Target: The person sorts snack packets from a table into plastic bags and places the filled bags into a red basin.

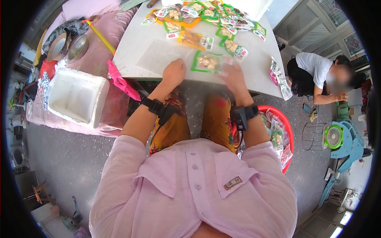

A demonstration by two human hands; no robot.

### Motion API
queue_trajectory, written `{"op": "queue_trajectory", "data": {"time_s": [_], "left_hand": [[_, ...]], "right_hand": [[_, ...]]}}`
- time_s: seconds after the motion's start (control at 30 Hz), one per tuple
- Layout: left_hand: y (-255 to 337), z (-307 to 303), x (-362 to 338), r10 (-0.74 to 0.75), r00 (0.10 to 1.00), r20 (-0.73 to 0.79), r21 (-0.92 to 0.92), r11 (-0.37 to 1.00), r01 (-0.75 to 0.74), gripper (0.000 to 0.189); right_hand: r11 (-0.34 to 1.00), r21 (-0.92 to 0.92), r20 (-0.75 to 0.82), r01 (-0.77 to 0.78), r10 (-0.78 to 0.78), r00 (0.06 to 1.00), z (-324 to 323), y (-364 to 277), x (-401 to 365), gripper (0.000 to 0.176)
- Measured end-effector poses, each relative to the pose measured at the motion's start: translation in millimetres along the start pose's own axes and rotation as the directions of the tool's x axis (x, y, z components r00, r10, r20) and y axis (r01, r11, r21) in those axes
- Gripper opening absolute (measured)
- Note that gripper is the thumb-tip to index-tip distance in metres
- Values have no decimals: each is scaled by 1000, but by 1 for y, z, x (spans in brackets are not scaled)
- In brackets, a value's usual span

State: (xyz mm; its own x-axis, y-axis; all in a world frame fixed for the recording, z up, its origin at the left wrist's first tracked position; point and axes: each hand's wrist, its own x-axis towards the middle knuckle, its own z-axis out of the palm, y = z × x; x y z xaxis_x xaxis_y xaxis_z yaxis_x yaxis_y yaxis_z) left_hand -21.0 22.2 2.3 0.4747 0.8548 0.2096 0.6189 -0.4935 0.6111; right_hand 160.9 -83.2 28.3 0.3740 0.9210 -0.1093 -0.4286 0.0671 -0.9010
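My left hand (174,72) is closed at the front edge of the white table, its curled fingers over the lower right part of a flat clear plastic bag (158,54). Whether it pinches the bag is hidden. Motion blurs my right hand (235,77), which is at the right end of a green-edged food packet (207,62) with pale pieces inside. Its fingers overlap that end; a firm grip cannot be made out. Just behind lies an orange-edged packet (192,39) with brown contents, and a green-edged packet (234,48) is to its right.
Several packets (230,20) are heaped at the table's back. Strip-like packaging (282,81) hangs over the right edge. A red basket (291,137) of packets stands by my right arm. At left is a white foam box (75,99); a person (317,71) crouches at right.
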Motion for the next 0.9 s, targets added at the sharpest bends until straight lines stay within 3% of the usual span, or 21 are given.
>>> {"op": "queue_trajectory", "data": {"time_s": [0.1,0.2,0.3,0.37,0.43,0.5,0.6,0.7,0.8,0.9], "left_hand": [[0,3,-1,10,1000,-14,-28,1000,-10,18],[3,5,-1,24,999,-31,-26,999,-25,17],[8,8,-6,65,995,-71,30,998,-63,16],[16,9,-9,65,995,-73,84,995,-59,15],[29,1,-12,110,991,-76,111,989,-101,14],[31,1,-12,145,985,-89,135,982,-132,13],[24,6,-12,165,982,-91,157,976,-150,12],[29,-2,-15,152,986,-64,173,975,-139,12],[29,-1,-16,135,988,-71,158,980,-123,13],[22,-2,-10,107,990,-92,131,987,-95,13]], "right_hand": [[951,-303,66,70,-52,996,15,10,1,22],[979,-172,-15,-111,110,994,23,10,2,21],[977,-170,-26,-128,125,992,26,13,2,20],[975,-196,42,106,-100,994,17,46,17,18],[984,-127,28,123,-120,992,32,58,20,17],[997,43,-52,-68,70,996,51,58,19,15],[865,-485,54,-133,181,982,50,35,23,13],[743,-635,79,-212,335,939,48,11,23,12],[983,-67,109,-168,175,979,55,47,36,12],[944,-108,252,-311,328,910,67,40,27,11]]}}
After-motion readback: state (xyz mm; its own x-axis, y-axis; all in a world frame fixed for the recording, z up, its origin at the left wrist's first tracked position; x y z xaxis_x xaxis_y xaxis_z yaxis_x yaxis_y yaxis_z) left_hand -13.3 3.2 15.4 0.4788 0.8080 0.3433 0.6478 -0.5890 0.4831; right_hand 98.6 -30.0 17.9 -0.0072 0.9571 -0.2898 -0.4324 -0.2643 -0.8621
